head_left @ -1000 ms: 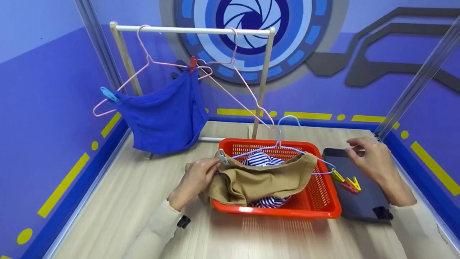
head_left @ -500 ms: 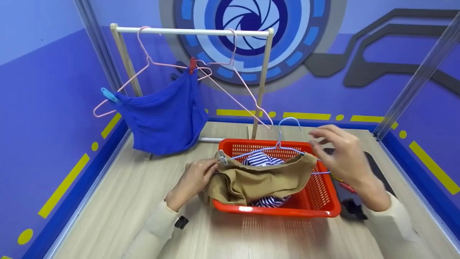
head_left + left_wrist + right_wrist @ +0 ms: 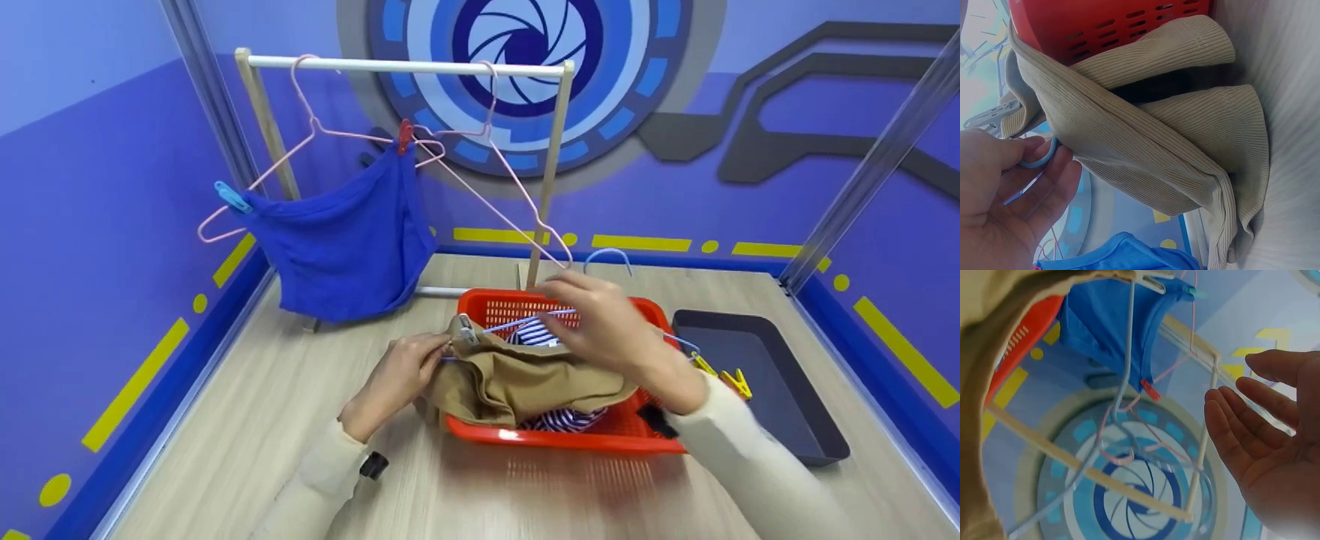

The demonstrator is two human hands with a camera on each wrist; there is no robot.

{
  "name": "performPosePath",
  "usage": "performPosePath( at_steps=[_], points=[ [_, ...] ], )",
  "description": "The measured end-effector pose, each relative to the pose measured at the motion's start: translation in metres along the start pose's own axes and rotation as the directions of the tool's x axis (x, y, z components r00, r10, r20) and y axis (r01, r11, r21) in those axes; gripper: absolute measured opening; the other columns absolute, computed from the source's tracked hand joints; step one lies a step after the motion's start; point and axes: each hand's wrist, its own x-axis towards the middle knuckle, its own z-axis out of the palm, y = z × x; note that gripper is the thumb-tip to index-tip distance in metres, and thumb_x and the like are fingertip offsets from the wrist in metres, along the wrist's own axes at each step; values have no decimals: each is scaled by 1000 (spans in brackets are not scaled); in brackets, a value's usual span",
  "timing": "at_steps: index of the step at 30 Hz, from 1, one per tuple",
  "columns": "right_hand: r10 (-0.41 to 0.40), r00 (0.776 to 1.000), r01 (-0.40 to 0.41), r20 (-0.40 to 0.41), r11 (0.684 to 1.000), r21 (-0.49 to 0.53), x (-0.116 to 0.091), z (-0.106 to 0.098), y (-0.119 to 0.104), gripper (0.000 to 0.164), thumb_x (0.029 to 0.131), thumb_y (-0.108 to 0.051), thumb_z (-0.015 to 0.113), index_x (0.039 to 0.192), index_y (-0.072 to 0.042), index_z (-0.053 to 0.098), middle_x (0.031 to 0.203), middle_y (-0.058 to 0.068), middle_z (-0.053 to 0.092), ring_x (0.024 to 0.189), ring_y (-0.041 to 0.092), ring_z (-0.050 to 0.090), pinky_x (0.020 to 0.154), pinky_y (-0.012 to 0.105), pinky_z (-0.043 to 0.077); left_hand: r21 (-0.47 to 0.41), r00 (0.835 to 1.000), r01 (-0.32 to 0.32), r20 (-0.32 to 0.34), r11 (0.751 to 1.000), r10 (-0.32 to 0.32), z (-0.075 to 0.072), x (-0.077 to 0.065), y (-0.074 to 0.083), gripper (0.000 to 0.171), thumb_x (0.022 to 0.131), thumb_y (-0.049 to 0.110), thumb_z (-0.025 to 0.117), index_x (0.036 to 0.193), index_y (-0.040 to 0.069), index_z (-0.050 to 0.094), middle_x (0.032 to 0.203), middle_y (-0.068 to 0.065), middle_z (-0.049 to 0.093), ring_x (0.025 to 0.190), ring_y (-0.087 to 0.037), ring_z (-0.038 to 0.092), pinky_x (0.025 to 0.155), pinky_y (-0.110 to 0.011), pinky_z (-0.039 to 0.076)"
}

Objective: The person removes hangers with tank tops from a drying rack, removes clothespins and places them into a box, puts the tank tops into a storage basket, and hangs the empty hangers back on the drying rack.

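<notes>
Nearest the person, two cream sleeves [image 3: 322, 472] come in from the near side of the red basket [image 3: 570, 441], each with a small black piece at the wrist. At the basket's left edge, the left hand [image 3: 399, 371] pinches the rounded end of a blue hanger [image 3: 1128, 354] between thumb and fingers. The right hand [image 3: 604, 319] is above the basket's middle, apart from the hanger, its fingers relaxed and slightly bent and holding nothing.

Under the right hand, brown shorts [image 3: 540, 382] lie across the basket, spilling over its left rim. A grey clip [image 3: 466, 330] bites their waistband above the basket's left side, next to the left hand. Blue-and-white striped cloth [image 3: 566, 420] lies inside the basket beneath the shorts. The hanger's hook rises beyond the basket's far rim.

Just right of the basket, a dark grey tray [image 3: 780, 367] lies on the worktop [image 3: 465, 499]; yellow clips [image 3: 736, 384] show at its basket side, near the hanger's right end.

Behind the basket and to its left stands a rack [image 3: 405, 65] carrying two pink hangers [image 3: 517, 184]. Blue shorts [image 3: 341, 247] hang from the one farther left of the basket, under a light blue clip [image 3: 232, 197] and a red clip [image 3: 405, 137]. Farthest behind the basket is a purple-blue wall [image 3: 637, 199].
</notes>
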Motion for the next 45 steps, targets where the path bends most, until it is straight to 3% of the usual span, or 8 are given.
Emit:
performPosePath(
  at_steps=[7,18,25,32,45],
  points=[
    [23,985,-27,168,999,23,14,35,-13,31,87,-15,73,117,-7,68,107,7,70,94,21,70,86,35,58,-12,1000,-4,13,1000,4,-1,-1,-1,20,95,12,63,111,5,73,103,-7,75,97,-22,71,86,-37,57],
    [90,954,-89,287,996,-15,28,80,-19,39,91,-26,70,125,-6,63,121,9,67,109,25,65,96,41,54,-17,999,18,39,1000,-17,-3,-1,-1,18,97,11,61,110,6,73,97,-4,74,90,-18,71,79,-35,57],
    [48,963,-58,265,998,31,32,93,-16,25,91,-11,68,115,-3,67,104,7,72,94,23,69,86,37,57,-13,999,9,36,1000,-8,-3,-2,-1,17,96,9,61,108,6,73,94,-4,73,87,-17,70,77,-34,57],
    [65,964,-84,260,994,65,34,98,-15,17,87,-2,69,104,-5,70,91,3,72,83,19,68,78,35,58,-15,999,-8,31,1000,8,-3,-2,-2,15,96,9,62,106,7,74,89,-2,72,82,-14,69,72,-31,57],
    [14,991,-29,130,993,114,34,102,-10,17,84,7,65,88,-7,75,81,1,74,76,16,71,73,31,59,-26,1000,-12,27,1000,13,-2,-1,-2,18,97,11,61,109,9,74,93,-2,74,87,-13,70,77,-31,57]
  ],
)
